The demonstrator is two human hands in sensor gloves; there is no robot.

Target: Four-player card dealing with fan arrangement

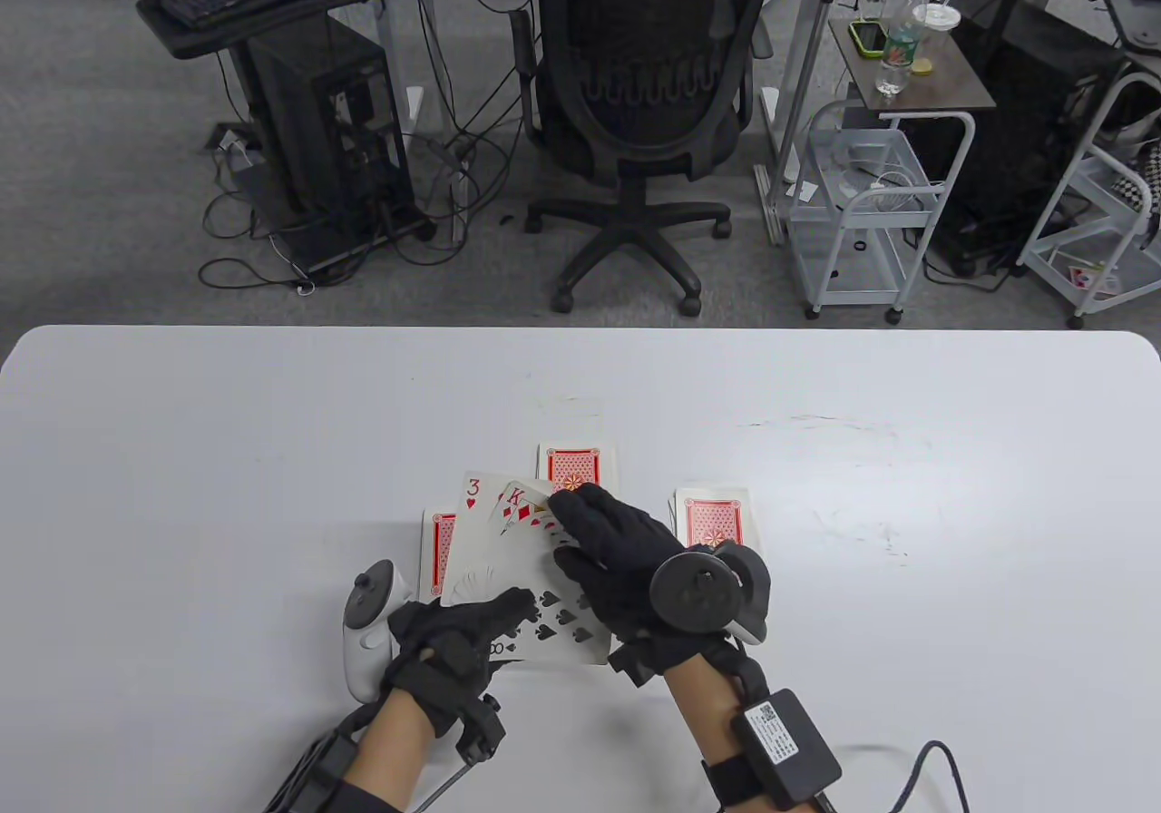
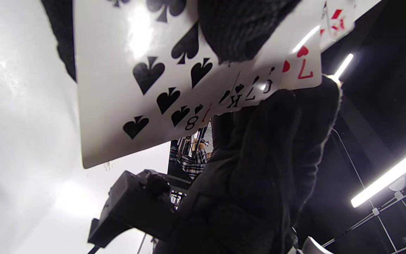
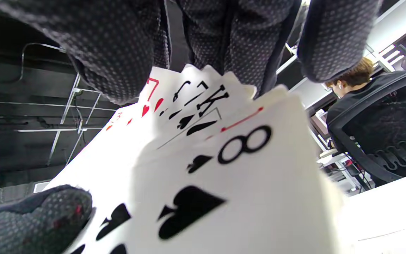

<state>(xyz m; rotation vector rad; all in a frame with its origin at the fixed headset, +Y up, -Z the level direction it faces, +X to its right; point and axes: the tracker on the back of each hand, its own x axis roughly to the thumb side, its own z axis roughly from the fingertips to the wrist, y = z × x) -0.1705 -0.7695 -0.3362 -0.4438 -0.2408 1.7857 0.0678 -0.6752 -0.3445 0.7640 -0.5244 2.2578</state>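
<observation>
We see three face-down piles on the surface (image 1: 272, 450): left pile (image 1: 435, 548) partly under the fan, middle pile (image 1: 571, 465) behind it, right pile (image 1: 715, 515) just beside the right hand. Left hand (image 1: 458, 645) pinches the face-up fan (image 1: 508, 568) at its near corner, thumb on the 8 of spades. Right hand (image 1: 617, 568) grips the fan's right side, fingers (image 3: 245, 38) curled over the card tops.

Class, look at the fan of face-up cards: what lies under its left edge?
A face-down red-backed card shows from under the fan, on the table. Only its left strip is visible; the fan covers the rest, so whether it is one card or a pile cannot be told.
</observation>
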